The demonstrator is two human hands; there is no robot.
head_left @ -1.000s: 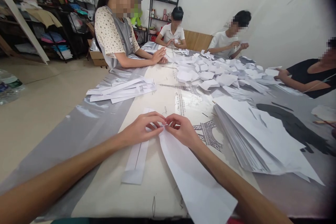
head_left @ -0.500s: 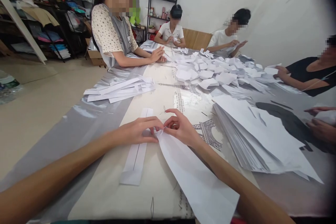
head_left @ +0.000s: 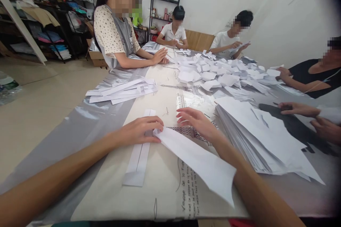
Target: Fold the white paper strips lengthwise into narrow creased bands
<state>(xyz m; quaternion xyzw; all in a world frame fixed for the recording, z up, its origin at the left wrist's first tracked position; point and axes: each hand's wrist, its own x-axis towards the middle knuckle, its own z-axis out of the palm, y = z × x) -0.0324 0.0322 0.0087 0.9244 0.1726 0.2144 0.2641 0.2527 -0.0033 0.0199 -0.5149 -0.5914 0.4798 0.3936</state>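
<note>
My left hand [head_left: 145, 129] pinches the narrow, crumpled end of a white paper sheet [head_left: 197, 161] between thumb and fingers. From there the sheet slants down to the right above the table, its wide end loose. My right hand [head_left: 195, 122] is apart from the sheet, fingers spread and holding nothing, above the printed tablecloth. Beneath my left hand lies a folded white paper strip [head_left: 137, 163] with a dark line along its length. To the right of my right hand is a fanned stack of white paper sheets [head_left: 266, 138].
A pile of folded paper strips [head_left: 122, 91] lies at the left. Many folded paper pieces [head_left: 226, 72] are heaped farther back. Several co-workers sit around the table [head_left: 90, 181]; one co-worker's hands [head_left: 301, 109] are close beyond the stack at right.
My right hand has let go of the paper's pinched end and moved right, its fingers opening. The sheet's loose end has swung up a little. A co-worker's hand at right has reached toward the stack.
</note>
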